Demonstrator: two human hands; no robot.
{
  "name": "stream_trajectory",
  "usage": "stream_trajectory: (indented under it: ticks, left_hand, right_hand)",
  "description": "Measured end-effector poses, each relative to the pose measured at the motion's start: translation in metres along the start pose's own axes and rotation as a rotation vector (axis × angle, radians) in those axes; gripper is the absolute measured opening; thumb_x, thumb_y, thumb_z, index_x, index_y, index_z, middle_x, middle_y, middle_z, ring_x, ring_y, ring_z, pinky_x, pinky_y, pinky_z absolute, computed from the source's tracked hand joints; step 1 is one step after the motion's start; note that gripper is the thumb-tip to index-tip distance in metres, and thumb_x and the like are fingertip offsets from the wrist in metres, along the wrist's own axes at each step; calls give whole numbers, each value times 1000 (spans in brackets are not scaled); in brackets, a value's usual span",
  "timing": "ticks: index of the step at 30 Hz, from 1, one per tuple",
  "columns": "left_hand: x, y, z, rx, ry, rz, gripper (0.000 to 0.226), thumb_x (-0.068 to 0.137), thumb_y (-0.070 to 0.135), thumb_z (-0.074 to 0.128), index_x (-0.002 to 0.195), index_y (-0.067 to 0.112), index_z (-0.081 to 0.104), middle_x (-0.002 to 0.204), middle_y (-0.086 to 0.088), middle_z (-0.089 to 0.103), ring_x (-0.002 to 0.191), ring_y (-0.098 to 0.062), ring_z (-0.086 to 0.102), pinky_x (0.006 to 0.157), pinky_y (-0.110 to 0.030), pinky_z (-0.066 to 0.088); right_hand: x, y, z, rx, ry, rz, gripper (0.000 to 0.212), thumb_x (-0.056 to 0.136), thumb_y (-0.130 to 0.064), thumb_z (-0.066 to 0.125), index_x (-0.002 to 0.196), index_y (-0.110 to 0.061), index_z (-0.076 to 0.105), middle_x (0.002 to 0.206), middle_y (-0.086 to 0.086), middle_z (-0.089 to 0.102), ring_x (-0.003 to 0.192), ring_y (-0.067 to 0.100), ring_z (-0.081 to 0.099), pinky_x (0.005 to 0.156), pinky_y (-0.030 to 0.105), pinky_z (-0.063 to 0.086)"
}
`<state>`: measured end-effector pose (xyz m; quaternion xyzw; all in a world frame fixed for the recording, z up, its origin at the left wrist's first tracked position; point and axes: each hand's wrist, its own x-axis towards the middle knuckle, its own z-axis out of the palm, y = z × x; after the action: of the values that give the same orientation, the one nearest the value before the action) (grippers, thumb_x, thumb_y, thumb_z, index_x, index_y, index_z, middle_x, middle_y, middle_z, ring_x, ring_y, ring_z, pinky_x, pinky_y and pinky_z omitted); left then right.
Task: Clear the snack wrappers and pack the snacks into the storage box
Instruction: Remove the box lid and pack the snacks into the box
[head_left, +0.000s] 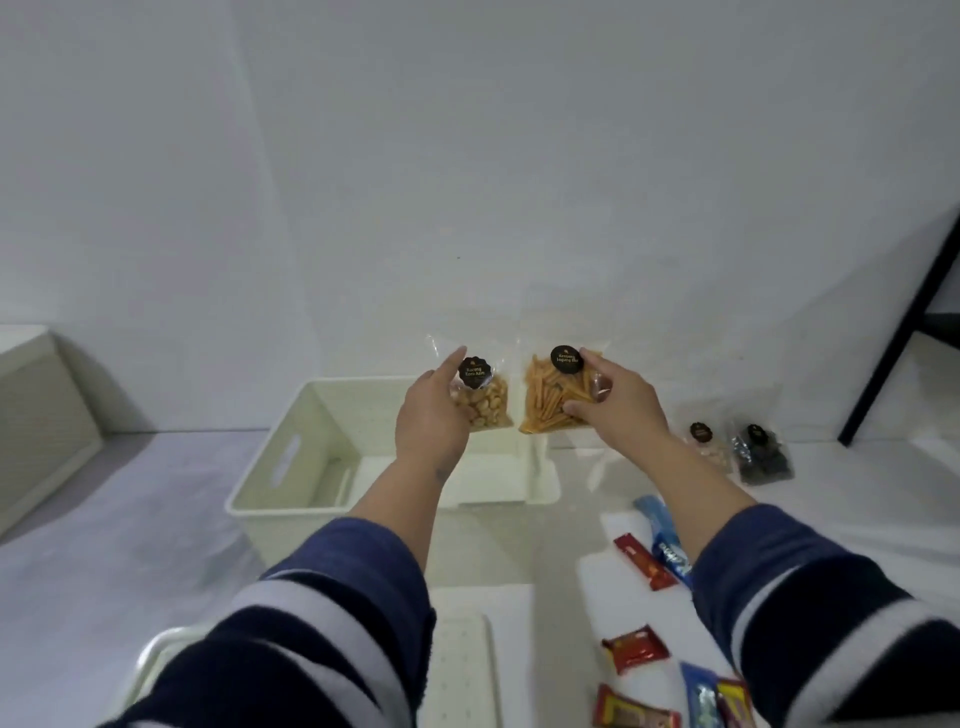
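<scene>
A plain white wall (467, 156) fills the upper part of the view, unmarked and evenly lit by soft, cool light, with a faint vertical seam left of its middle. Below the wall runs a pale surface (130, 519) covered in white. To the left of the wall's base stands a beige cabinet (36, 410), its side throwing a grey shadow on the wall. At the wall's right edge a black frame (904, 332) leans diagonally.

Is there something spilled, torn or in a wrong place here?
Nothing stands out. The left hand holds a sealed bag of nuts, the right hand a sealed bag of sticks, above the white storage box. No spill shows.
</scene>
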<state>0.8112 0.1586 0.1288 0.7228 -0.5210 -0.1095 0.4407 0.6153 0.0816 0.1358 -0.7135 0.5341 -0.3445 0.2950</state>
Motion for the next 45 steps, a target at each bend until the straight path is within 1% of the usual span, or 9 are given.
stream_trajectory:
  ticks: [3, 10, 21, 26, 29, 31, 34, 39, 45]
  left_hand:
    - [-10, -32, -40, -36, 8, -40, 72, 84, -4, 55, 140, 39, 40, 112, 3, 58, 95, -20, 58, 76, -36, 53]
    - [3, -107, -80, -55, -51, -206, 72, 84, -11, 52, 141, 33, 42, 113, -1, 58, 96, -20, 58, 80, -37, 56]
    - [93, -212, -40, -96, -232, -513, 66, 87, -15, 41, 139, 25, 45, 91, 0, 60, 96, -24, 59, 86, -37, 55]
    - [123, -237, -17, -16, -227, -492, 65, 89, -13, 41, 141, 26, 41, 105, -6, 59, 97, -22, 57, 82, -31, 53]
    - [130, -246, -7, 74, -288, -500, 75, 86, -15, 42, 144, 29, 31, 124, -8, 53, 112, -28, 55, 84, -31, 49]
    - [132, -251, -2, 142, -312, -506, 79, 85, -13, 43, 147, 33, 25, 138, -15, 45, 122, -34, 49, 98, -39, 47]
    - [135, -254, 2, 191, -354, -532, 82, 87, -9, 46, 148, 38, 18, 145, -18, 34, 128, -36, 44, 105, -45, 42]
    - [135, -238, -8, 288, -444, -604, 82, 89, 0, 49, 151, 34, 8, 151, -13, 30, 132, -32, 40, 108, -36, 38]
    - [112, -181, -33, 422, -572, -517, 54, 92, 22, 52, 143, 13, 35, 141, -6, 44, 130, -26, 44, 106, -30, 39]
  right_hand:
    - [-24, -30, 30, -5, -29, 2, 75, 78, -22, 77, 143, -34, 41, 132, 3, 58, 116, 21, 56, 90, 28, 44]
    - [-29, -59, 99, -91, -144, 92, 76, 77, -23, 77, 143, -32, 40, 132, 0, 58, 116, 20, 57, 90, 28, 45]
    - [54, -35, 208, -146, -396, 207, 74, 73, -18, 79, 139, -26, 48, 134, 0, 57, 119, 19, 55, 95, 26, 44]
    - [89, -30, 253, -83, -378, 157, 69, 75, -10, 77, 137, -26, 50, 130, 0, 60, 114, 19, 59, 100, 28, 47]
    - [99, -20, 274, -71, -416, 168, 65, 80, -1, 67, 138, -25, 50, 131, 6, 60, 108, 19, 60, 100, 33, 49]
    - [101, -13, 282, -101, -466, 174, 67, 82, 0, 66, 142, -21, 44, 137, 6, 55, 116, 22, 58, 104, 33, 46]
    - [102, -7, 284, -179, -500, 175, 63, 86, -9, 64, 144, -18, 40, 141, 5, 50, 126, 24, 51, 107, 30, 42]
    - [97, -13, 269, -328, -583, 194, 78, 87, -16, 63, 150, -29, 19, 145, 7, 45, 127, 28, 49, 100, 31, 44]
    - [70, -40, 214, -483, -675, 105, 57, 95, -19, 52, 148, -17, 32, 154, 4, 33, 140, 23, 34, 111, 29, 31]
